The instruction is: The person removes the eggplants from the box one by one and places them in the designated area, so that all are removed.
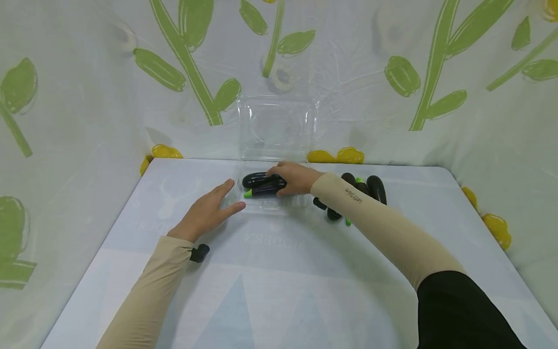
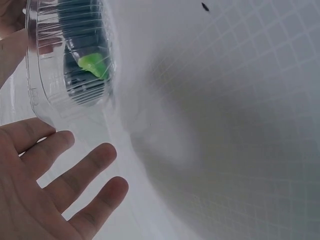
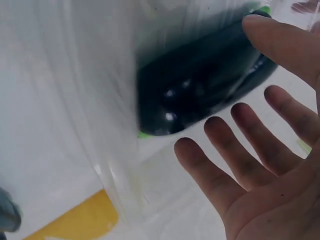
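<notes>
A clear plastic clamshell box stands at the table's far side, its lid raised against the curtain. Two dark toy eggplants lie side by side in it, one showing a green stem through the box wall in the left wrist view. My left hand is spread at the box's left side, fingertips right at its rim. Over the box's right part is my right hand, fingers and thumb apart on either side of an eggplant. Fingertip gaps show in the right wrist view.
To the right of the box, partly hidden by my right forearm, lie several more dark eggplants with green stems. A white curtain with green leaf prints hangs behind the table and along its sides.
</notes>
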